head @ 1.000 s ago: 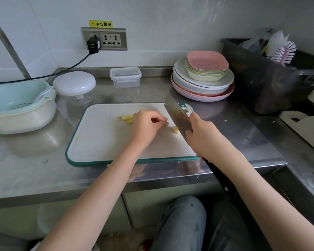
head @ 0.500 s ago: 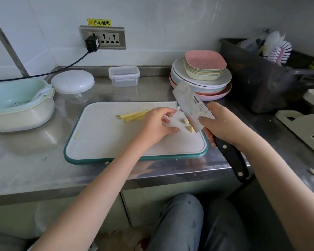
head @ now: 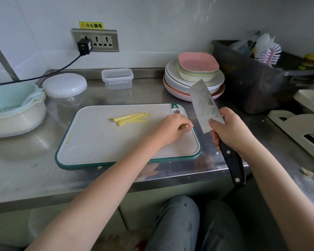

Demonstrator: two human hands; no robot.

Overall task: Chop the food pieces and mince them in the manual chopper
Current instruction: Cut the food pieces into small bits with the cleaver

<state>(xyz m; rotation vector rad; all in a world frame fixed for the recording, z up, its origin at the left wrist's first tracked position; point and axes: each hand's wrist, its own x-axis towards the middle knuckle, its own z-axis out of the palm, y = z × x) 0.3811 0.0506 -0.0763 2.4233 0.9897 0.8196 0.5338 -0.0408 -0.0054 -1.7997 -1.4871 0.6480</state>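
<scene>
Left hand [head: 172, 128]: fingers curled, apparently pinching cut bits. Right hand [head: 230, 131] grips the cleaver [head: 206, 104], raised. Gather bits beside the strips [head: 130, 118] before you chop.

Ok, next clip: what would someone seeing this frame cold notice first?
Probably the cleaver, lifted off the cutting board with its blade pointing up and away, gripped by the right hand at the board's right edge. Next, the pale yellow food strips lying together near the board's middle, with the left hand curled over a small piece by the right end. Behind stands a pastel stack of plates.
</scene>
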